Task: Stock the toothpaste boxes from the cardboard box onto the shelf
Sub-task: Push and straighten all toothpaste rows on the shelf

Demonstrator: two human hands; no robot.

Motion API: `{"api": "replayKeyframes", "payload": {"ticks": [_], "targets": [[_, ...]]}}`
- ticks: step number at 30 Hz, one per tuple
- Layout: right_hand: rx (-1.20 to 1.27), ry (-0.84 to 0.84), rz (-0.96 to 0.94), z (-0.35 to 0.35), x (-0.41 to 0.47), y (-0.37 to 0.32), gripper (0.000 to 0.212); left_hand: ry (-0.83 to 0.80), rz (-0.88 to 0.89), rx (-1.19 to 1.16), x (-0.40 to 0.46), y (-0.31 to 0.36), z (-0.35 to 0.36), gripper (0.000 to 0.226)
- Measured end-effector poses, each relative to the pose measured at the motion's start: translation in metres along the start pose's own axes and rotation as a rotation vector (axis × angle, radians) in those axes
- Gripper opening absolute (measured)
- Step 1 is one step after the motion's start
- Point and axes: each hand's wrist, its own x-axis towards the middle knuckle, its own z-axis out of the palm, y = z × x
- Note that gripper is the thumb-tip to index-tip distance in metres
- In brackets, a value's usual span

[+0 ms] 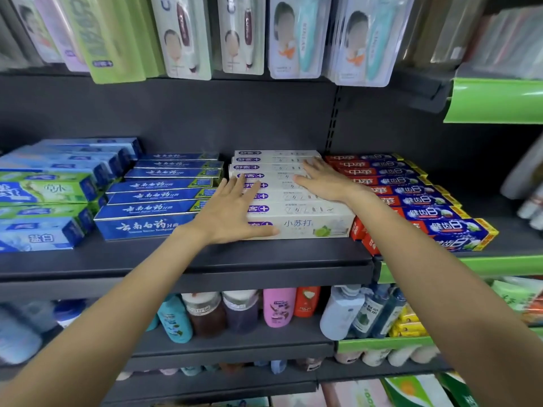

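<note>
On the dark shelf (pixel 176 259) four groups of toothpaste boxes lie side by side. Far left is a pile of light blue and green boxes (pixel 50 189); their number cannot be told, as they overlap and blur. Next come seven dark blue boxes (pixel 152 207) in a stepped row running back to the wall. Then the white toothpaste boxes (pixel 311 221), eight of them counted by their purple labels, stacked the same way with the front one reading in green and grey print. At the right are red and blue boxes (pixel 426 212), about nine, fanned toward the shelf edge.

The left hand (pixel 232 210) lies flat on the left end of the white boxes, fingers straight and spread, thumb along the front box's face, gripping nothing. The right hand (pixel 323 180) rests palm-down farther back on the right part of the same stack, fingers likewise straight and relaxed. Both forearms reach up from the lower corners of the view.

Toothbrush packs (pixel 296 36) hang above; bottles (pixel 279 306) stand on the shelf below.
</note>
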Motion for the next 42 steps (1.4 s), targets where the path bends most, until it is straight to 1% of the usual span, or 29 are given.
{"api": "replayKeyframes", "payload": {"ticks": [1, 3, 5, 6, 7, 9, 11, 13, 17, 22, 27, 30, 31, 33, 35, 36, 37, 39, 40, 41, 42], "targets": [[-0.028, 0.009, -0.009, 0.0, 0.0, -0.001, 0.068, -0.008, -0.005, -0.027, -0.001, 0.0, -0.003, 0.112], [-0.084, 0.032, -0.039, -0.001, 0.001, -0.006, 0.065, 0.008, -0.057, -0.196, 0.006, -0.005, -0.008, 0.1], [-0.081, 0.023, -0.069, -0.002, 0.005, -0.011, 0.062, 0.082, -0.162, -0.438, 0.027, -0.012, -0.013, 0.086], [-0.07, 0.018, -0.073, -0.002, 0.006, -0.014, 0.063, 0.116, -0.22, -0.51, 0.041, -0.014, -0.015, 0.082], [-0.062, 0.017, -0.066, -0.002, 0.007, -0.015, 0.064, 0.131, -0.277, -0.52, 0.053, -0.014, -0.015, 0.08], [-0.053, 0.034, -0.038, -0.002, 0.008, -0.015, 0.065, 0.091, -0.334, -0.428, 0.073, -0.01, -0.013, 0.082], [-0.045, 0.062, -0.01, -0.002, 0.007, -0.011, 0.063, 0.024, -0.328, -0.307, 0.086, -0.008, -0.006, 0.087], [-0.004, 0.063, 0.009, -0.001, 0.009, -0.007, 0.062, -0.012, -0.314, -0.25, 0.092, -0.01, -0.001, 0.089], [0.063, 0.02, 0.042, 0.0, 0.013, -0.003, 0.062, -0.033, -0.286, -0.275, 0.092, -0.011, -0.004, 0.081], [0.082, 0.021, 0.033, -0.001, 0.016, -0.001, 0.063, -0.075, -0.287, -0.218, 0.091, -0.007, -0.008, 0.081], [0.061, 0.019, 0.044, -0.002, 0.009, -0.005, 0.063, -0.048, -0.259, -0.204, 0.086, -0.008, -0.007, 0.08], [-0.001, 0.06, 0.012, -0.006, 0.001, -0.008, 0.062, -0.046, -0.262, -0.175, 0.085, -0.006, -0.008, 0.077], [-0.013, 0.097, 0.0, -0.011, -0.006, -0.009, 0.061, -0.007, -0.259, -0.171, 0.082, -0.004, -0.011, 0.075], [-0.018, 0.183, -0.014, -0.021, -0.034, -0.005, 0.061, 0.119, -0.206, -0.207, 0.067, 0.003, -0.02, 0.069], [-0.045, 0.257, -0.052, -0.022, -0.077, 0.002, 0.066, 0.223, -0.038, -0.25, 0.039, 0.013, -0.026, 0.07], [-0.068, 0.279, -0.082, -0.019, -0.1, 0.007, 0.07, 0.221, 0.061, -0.229, 0.022, 0.019, -0.027, 0.074], [-0.085, 0.277, -0.104, -0.014, -0.122, 0.011, 0.078, 0.186, 0.133, -0.186, 0.006, 0.024, -0.026, 0.082], [-0.13, 0.228, -0.103, -0.003, -0.148, 0.017, 0.091, 0.083, 0.171, -0.044, -0.011, 0.03, -0.019, 0.097], [-0.161, 0.215, -0.097, 0.002, -0.152, 0.02, 0.09, 0.042, 0.155, 0.021, -0.013, 0.03, -0.015, 0.099], [-0.175, 0.225, -0.096, 0.006, -0.152, 0.021, 0.084, 0.016, 0.137, 0.063, -0.011, 0.028, -0.012, 0.097], [-0.171, 0.26, -0.103, 0.01, -0.149, 0.022, 0.074, -0.004, 0.125, 0.088, -0.009, 0.027, -0.008, 0.09]]}}
